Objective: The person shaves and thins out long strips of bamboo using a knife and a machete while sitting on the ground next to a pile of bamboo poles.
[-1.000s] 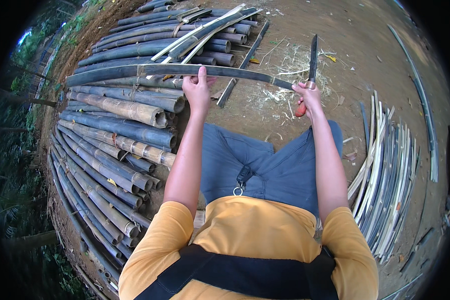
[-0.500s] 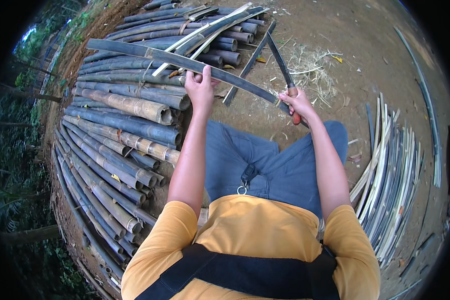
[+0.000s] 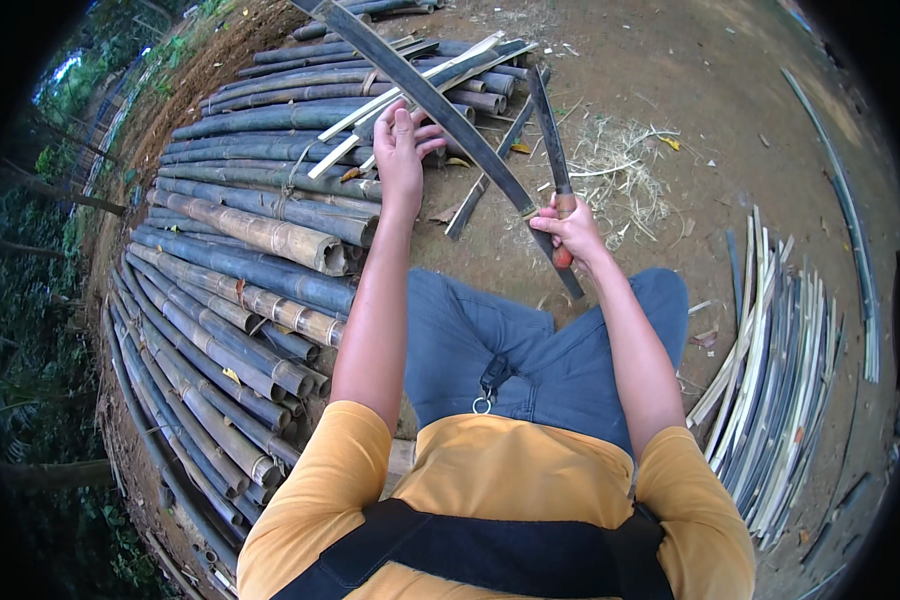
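Observation:
A long dark bamboo strip point(image 3: 450, 120) slants from the upper left down to the front of my knees. My right hand point(image 3: 578, 232) grips it near its lower end, thumb pressed on it. That same hand also holds a machete point(image 3: 547, 135) by its brown and red handle, the dark blade pointing up and away. My left hand point(image 3: 400, 155) is open beside the strip, palm turned up and fingers apart. Whether its fingertips touch the strip, I cannot tell.
Stacked bamboo poles point(image 3: 250, 230) fill the left side, with several split pieces point(image 3: 420, 85) on top. Another strip point(image 3: 490, 165) lies on the ground ahead, beside pale shavings point(image 3: 625, 165). At the right sits a pile of thin strips point(image 3: 780, 390), with a long pole point(image 3: 840, 190) beyond.
The bamboo strip has swung steeper, its far end rising toward the top edge. My left hand has let go of it. My right hand has moved slightly left and nearer with the machete.

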`<state>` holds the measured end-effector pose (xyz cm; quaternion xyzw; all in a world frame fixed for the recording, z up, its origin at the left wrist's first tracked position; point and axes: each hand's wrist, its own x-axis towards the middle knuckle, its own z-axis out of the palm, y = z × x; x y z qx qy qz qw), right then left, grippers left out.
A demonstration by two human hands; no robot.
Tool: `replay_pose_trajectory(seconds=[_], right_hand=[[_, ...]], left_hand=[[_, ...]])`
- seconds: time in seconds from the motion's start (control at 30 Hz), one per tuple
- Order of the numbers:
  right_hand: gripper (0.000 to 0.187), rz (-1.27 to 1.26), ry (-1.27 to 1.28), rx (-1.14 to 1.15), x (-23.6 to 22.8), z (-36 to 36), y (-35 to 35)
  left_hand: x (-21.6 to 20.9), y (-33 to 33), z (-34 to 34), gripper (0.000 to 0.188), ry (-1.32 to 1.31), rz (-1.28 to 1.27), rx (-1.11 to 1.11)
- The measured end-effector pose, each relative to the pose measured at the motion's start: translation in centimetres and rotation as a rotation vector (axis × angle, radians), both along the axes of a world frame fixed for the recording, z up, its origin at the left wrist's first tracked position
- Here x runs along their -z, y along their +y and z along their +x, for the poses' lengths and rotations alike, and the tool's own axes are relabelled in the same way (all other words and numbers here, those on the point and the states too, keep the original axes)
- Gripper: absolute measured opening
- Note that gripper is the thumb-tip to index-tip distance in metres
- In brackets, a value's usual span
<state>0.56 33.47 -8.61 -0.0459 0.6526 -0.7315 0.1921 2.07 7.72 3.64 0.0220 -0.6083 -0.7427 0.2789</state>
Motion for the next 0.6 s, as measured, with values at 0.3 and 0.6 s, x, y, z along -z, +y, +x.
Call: replay_pose_trajectory(seconds=[0.3,0.6], right_hand=[[0.046,-0.308,-0.002,0.159,-2.2,-0.6,-1.9],[0.044,-0.459,-0.068,0.187,-4.0,-1.5,-2.7]], left_hand=[[16.3,10.0,6.7,0.055,-0.318,-0.157,0.367],[15.9,13.4,6.4,0.032,-0.466,-0.013,0.270]])
